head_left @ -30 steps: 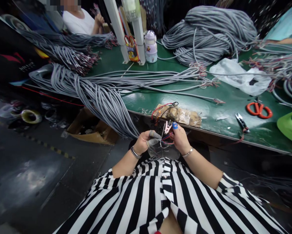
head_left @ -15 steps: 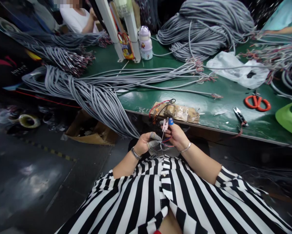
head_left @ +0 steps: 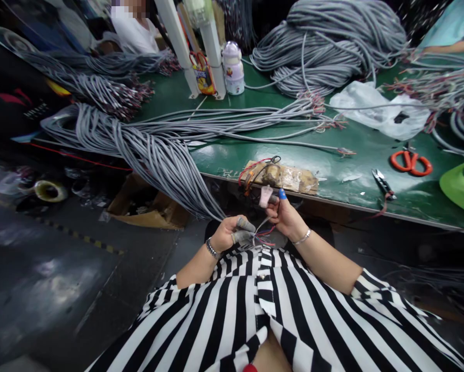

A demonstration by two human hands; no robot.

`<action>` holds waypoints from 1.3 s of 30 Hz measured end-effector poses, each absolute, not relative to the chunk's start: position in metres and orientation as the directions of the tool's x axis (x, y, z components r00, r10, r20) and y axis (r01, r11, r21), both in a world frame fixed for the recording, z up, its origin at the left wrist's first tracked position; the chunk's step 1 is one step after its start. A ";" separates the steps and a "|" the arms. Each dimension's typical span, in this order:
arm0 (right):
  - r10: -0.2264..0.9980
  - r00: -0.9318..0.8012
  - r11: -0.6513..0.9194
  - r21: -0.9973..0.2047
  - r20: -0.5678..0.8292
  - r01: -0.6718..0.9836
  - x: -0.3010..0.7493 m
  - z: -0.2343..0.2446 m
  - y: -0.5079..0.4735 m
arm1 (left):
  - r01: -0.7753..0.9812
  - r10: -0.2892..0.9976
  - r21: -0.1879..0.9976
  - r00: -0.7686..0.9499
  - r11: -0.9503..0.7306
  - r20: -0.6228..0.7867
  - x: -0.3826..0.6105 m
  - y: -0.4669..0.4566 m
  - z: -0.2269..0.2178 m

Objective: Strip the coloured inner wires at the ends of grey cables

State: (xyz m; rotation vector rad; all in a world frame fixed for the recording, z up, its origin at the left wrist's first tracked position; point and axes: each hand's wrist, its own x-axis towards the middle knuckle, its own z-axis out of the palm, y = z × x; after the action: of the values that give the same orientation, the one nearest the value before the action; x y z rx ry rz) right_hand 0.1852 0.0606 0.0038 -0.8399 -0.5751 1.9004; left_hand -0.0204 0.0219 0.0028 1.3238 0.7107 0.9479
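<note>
My left hand (head_left: 229, 233), with grey cots on its fingertips, is closed on the end of a grey cable (head_left: 166, 165) whose thin coloured wires (head_left: 263, 233) fan out toward my right hand. My right hand (head_left: 284, 214), a blue cot on one finger, pinches one of those wires and a small pink tool (head_left: 265, 195) just below the table edge. Both hands are over my lap, close to a taped cardboard block (head_left: 284, 177) with red wires on the green table (head_left: 232, 155).
Big coils of grey cable (head_left: 333, 41) cover the table's back and left. Orange scissors (head_left: 410, 161), small snips (head_left: 383, 184), a white plastic bag (head_left: 375, 113), a green basket (head_left: 462, 186) and a bottle (head_left: 232, 70) lie on it. Other people sit at far left and right. A cardboard box (head_left: 142, 206) stands on the floor.
My right hand has risen slightly toward the table edge, drawing the wires out from my left hand, which has dropped a little toward my lap. The view shifted slightly.
</note>
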 end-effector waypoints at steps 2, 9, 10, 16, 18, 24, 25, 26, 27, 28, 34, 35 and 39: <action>0.919 -0.265 -0.392 -0.752 -0.292 -0.530 0.189 -0.001 0.054 | -0.148 0.893 0.989 0.444 -0.010 0.075 -0.025 0.018 -0.001; 0.967 -0.132 0.218 -0.976 0.220 -0.028 0.207 0.012 0.021 | -0.064 0.948 0.997 0.312 -0.046 0.064 -0.032 0.015 -0.013; 0.935 -0.193 0.315 -0.947 0.299 0.059 0.209 0.017 0.018 | -0.047 0.947 0.997 0.315 -0.055 0.067 -0.032 0.015 -0.013; 0.861 -0.302 0.491 -0.824 0.409 0.283 0.209 0.032 0.012 | 0.018 0.932 0.984 0.323 -0.178 0.163 -0.031 0.014 -0.013; 0.886 -0.262 0.452 -0.840 0.383 0.299 0.207 0.032 0.012 | 0.048 0.911 0.958 0.328 -0.282 0.252 -0.031 0.013 -0.013; 0.968 -0.156 0.217 -0.966 0.195 0.143 0.203 0.027 0.008 | 0.309 0.838 0.780 0.180 -0.545 0.514 -0.030 0.012 -0.014; 0.975 -0.154 0.178 -0.978 0.161 0.106 0.202 0.028 0.007 | 0.348 0.837 0.764 0.153 -0.543 0.525 -0.030 0.012 -0.014; 0.976 -0.162 0.158 -0.984 0.144 0.082 0.201 0.029 0.006 | 0.374 0.841 0.759 0.134 -0.533 0.525 -0.030 0.012 -0.014; 0.972 -0.179 0.167 -0.983 0.151 0.076 0.200 0.032 0.005 | 0.388 0.849 0.762 0.124 -0.518 0.514 -0.030 0.012 -0.014; 0.962 -0.208 0.200 -0.976 0.179 0.086 0.200 0.035 0.003 | 0.393 0.858 0.770 0.120 -0.503 0.499 -0.030 0.012 -0.013; 0.828 -0.417 0.479 -0.859 0.375 0.180 0.196 0.056 -0.001 | 0.243 0.933 0.903 0.147 -0.355 0.327 -0.030 0.009 -0.001; 0.812 -0.434 0.497 -0.853 0.390 0.162 0.195 0.057 -0.002 | 0.177 0.951 0.941 0.168 -0.290 0.261 -0.030 0.008 0.001; 0.865 -0.356 0.385 -0.923 0.352 0.023 0.188 0.051 -0.004 | -0.121 0.965 0.992 0.261 0.040 -0.007 -0.033 0.009 0.005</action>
State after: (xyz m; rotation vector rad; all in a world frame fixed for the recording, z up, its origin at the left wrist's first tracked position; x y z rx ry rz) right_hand 0.1883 -0.0037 0.0510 -0.7913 -1.6907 1.1067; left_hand -0.0327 0.0088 0.0051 1.2134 0.9370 1.0549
